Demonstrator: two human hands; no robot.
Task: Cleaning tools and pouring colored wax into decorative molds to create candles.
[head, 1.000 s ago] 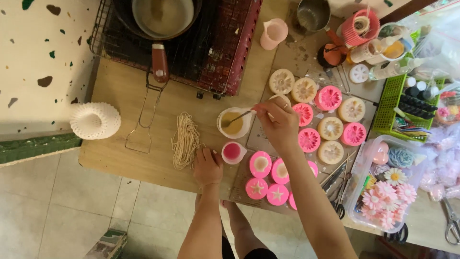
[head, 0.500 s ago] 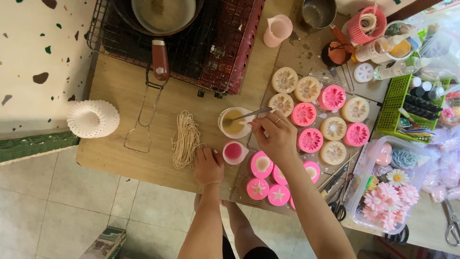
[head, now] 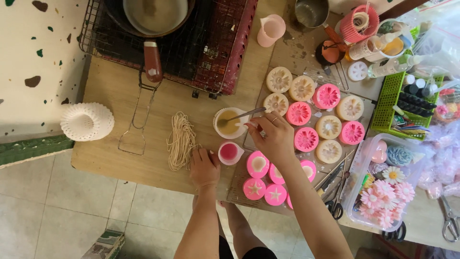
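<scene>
The cup (head: 230, 123), white and part full of yellowish liquid, stands on the counter (head: 115, 96) just left of the board of moulds, within easy reach of both hands; a spoon (head: 242, 115) leans in it, bowl down in the liquid and handle slanting up to the right over the rim, so it seems parked for stirring or ladling; the right hand (head: 273, 136) hovers just right of the cup, its fingers (head: 253, 127) pinched together on something small and pale at the rim, though what it is cannot be made out; the spoon's handle passes just above those fingertips and looks apart from them; the left hand (head: 204, 165) lies flat on the counter near its front edge, fingers together and holding nothing, probably as a brace; its fingertips are just beside a small pink cup (head: 230, 152), below the white one; to the left lies a bundle of wicks (head: 180, 141), loose and near; to the right the round moulds (head: 306, 139), pink and cream, sit close-packed on the board, likely so they can be filled in turn; at the far edge a pan (head: 153, 17) rests on a wire rack over a red crate.
</scene>
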